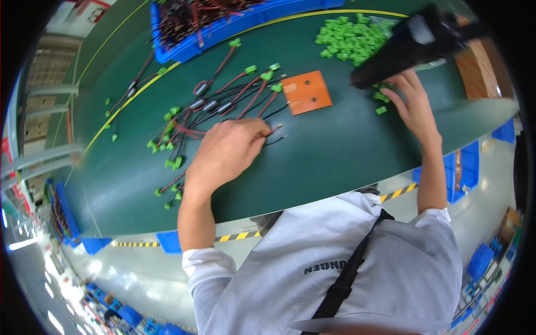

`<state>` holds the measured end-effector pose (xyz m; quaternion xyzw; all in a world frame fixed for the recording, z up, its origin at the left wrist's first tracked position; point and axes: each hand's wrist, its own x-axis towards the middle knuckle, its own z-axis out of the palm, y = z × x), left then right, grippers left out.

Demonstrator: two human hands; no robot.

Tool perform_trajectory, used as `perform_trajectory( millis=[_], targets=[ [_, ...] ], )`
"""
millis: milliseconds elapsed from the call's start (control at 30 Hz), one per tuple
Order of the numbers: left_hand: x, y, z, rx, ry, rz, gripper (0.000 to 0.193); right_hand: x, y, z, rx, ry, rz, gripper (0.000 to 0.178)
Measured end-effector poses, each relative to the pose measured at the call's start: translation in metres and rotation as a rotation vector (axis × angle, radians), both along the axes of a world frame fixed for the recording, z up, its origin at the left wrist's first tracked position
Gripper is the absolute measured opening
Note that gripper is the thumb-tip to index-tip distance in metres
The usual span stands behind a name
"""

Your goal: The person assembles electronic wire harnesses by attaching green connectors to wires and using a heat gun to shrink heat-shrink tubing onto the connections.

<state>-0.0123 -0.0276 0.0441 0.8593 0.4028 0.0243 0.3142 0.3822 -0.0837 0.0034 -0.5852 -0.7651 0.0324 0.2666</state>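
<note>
Looks partway through to me. Left hand (228, 146) has its fingers pinched on a red wire (274, 130), bare end poking out just past the fingertips, so I'd say that one isn't done. Right hand (416, 109) has its fingers slightly bent at a few green plugs (381, 110) on the surface (335, 153); can't tell if they've actually got one, since a black tool (385, 58) hangs right beside them. Beyond the left fingers and off to their left, a bunch of cables (209, 105) already have green plugs on, so those seem finished at that end. Left to go, I guess: the bare ends by the orange plate (306, 92) ahead of the left fingers. Plenty of spare plugs in the green pile (349, 39) beyond the right fingers.
</note>
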Motion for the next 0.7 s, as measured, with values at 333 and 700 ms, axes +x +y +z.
perform_trajectory(
  millis=[333, 700],
  targets=[
    [-0.001, 0.011, -0.006, 0.052, -0.061, 0.153, 0.019, -0.015, -0.035, 0.005, -0.083, -0.113, 0.036, 0.023],
    [0.014, 0.008, -0.024, -0.113, -0.282, 0.136, 0.018, -0.022, 0.038, 0.005, -0.111, 1.22, -0.111, 0.024]
  ],
)
